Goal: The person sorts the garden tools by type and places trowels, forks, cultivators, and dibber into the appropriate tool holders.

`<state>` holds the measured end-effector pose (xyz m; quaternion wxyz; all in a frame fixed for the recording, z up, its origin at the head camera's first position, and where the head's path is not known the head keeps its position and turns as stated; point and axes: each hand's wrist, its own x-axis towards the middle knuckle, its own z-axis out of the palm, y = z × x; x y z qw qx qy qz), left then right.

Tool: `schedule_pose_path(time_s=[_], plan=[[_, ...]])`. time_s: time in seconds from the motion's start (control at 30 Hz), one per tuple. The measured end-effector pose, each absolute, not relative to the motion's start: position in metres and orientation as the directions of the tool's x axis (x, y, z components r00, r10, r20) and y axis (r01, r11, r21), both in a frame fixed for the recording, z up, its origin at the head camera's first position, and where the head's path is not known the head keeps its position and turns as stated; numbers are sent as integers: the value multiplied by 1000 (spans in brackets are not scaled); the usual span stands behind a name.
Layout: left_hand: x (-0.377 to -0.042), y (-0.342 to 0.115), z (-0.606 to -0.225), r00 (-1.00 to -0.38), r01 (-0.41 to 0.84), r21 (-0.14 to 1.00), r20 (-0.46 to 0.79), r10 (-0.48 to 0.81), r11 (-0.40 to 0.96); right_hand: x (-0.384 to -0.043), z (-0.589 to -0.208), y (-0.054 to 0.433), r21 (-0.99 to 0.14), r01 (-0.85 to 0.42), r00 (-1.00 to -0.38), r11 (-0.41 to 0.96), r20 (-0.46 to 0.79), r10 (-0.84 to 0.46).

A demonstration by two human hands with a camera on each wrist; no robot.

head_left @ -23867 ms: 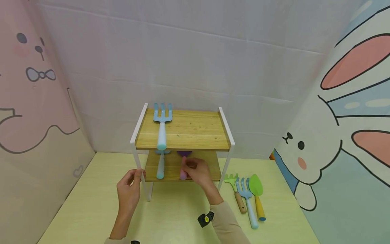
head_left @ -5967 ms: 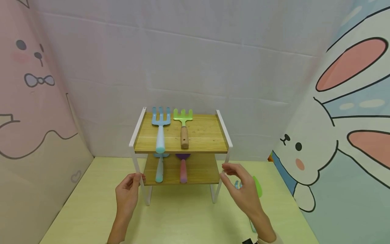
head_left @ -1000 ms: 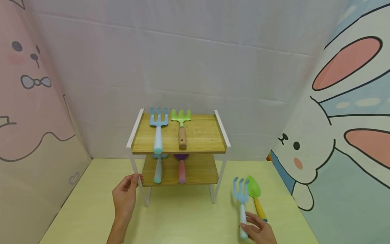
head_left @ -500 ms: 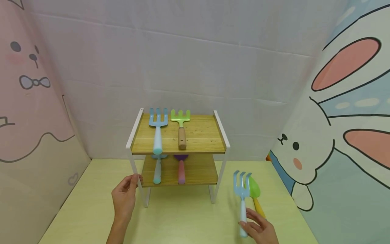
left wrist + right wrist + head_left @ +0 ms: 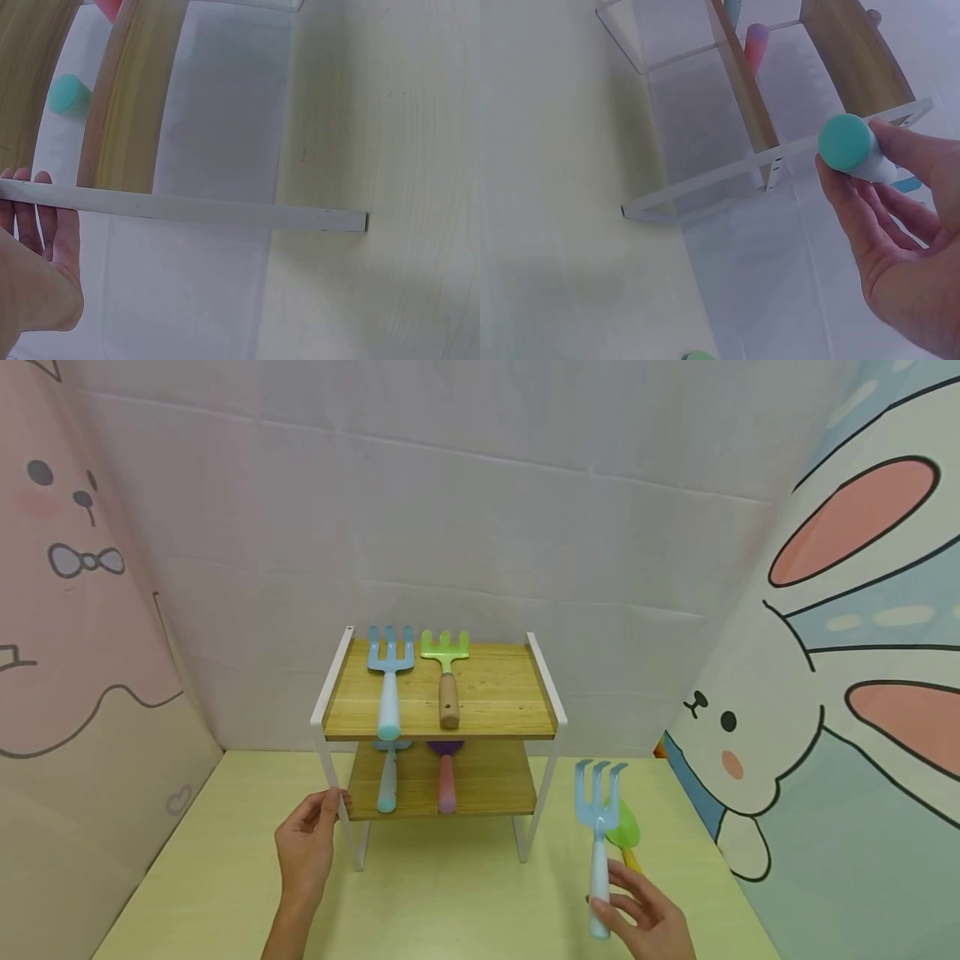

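My right hand [image 5: 648, 914] pinches the handle of a light blue garden hand fork [image 5: 597, 818], lifted off the table with its tines pointing away. In the right wrist view, thumb and fingers close around the handle near its turquoise end cap [image 5: 845, 142]. My left hand [image 5: 306, 843] holds the white front left leg [image 5: 225, 210] of a two-tier wooden shelf [image 5: 502, 693]. On the top tier lie a blue hand fork [image 5: 389, 702] and a green hand fork [image 5: 447, 697] with a wooden handle. Below are a blue tool [image 5: 387, 785] and a pink-handled purple tool [image 5: 447, 785], heads partly hidden.
A green trowel [image 5: 624, 827] with a yellow handle lies on the pale table [image 5: 450, 902], partly covered by the raised fork and right hand. A white cloth backdrop [image 5: 450, 527] hangs behind the shelf. Cartoon-printed panels flank both sides.
Over the last second my right hand has raised the blue fork from beside the trowel. Earlier, the pink-handled tool was released on the lower tier, and the green fork reached the top tier.
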<state>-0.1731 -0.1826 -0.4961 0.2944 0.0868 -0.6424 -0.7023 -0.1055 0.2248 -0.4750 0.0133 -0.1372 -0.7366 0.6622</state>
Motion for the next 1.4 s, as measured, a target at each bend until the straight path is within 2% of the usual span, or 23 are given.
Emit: schedule_pose_path(time_s=[0.23,0.83,1.4], plan=[[-173,-183,-497,-812,303,953,258,-524,1,-98,-454,218,-992,67,-979,102,-46,196],[-171,-184,-497,-813,300,953,277,-513,39,-92,-409,200,-987,-99,-988,130,113,107],[-171,-183,-495,-820,269,960,268,-506,72,-105,-391,180,-984,-87,-996,154,80,-48]])
